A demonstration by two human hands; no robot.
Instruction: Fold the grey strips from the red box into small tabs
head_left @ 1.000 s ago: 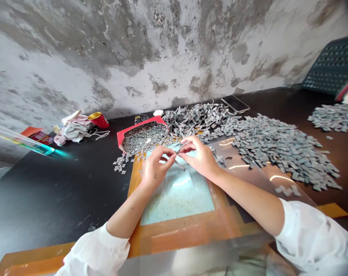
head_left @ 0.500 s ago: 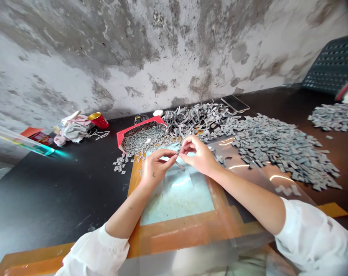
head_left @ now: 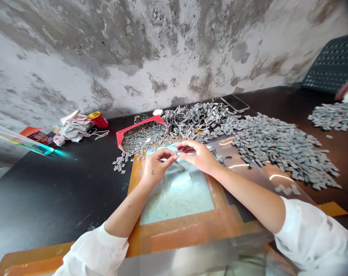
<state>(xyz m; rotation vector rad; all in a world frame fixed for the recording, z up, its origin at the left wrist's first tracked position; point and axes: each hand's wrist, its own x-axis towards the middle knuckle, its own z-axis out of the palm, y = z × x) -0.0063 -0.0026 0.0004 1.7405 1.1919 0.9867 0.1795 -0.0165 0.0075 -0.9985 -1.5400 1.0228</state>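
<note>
At the near edge of a black worktop (head_left: 47, 199), a person's left hand (head_left: 156, 168) and right hand (head_left: 198, 155) meet above a pale, orange-taped board (head_left: 176, 199). The left hand's thumb and fingers pinch a small grey strip (head_left: 179, 165), while the right hand's fingers curl in beside it; whether they grip it too cannot be told. Fingertips seem the only grip fine enough for so slight a piece. A red-edged tray (head_left: 141, 123) of grey clippings (head_left: 145, 140) and a tangle of grey ribbons (head_left: 197, 117) sit just beyond, with a broad heap of grey tabs (head_left: 277, 153) to the right, apparently placed within easy reach. A phone (head_left: 234, 102) lies toward the stained concrete wall (head_left: 133, 50).
</note>
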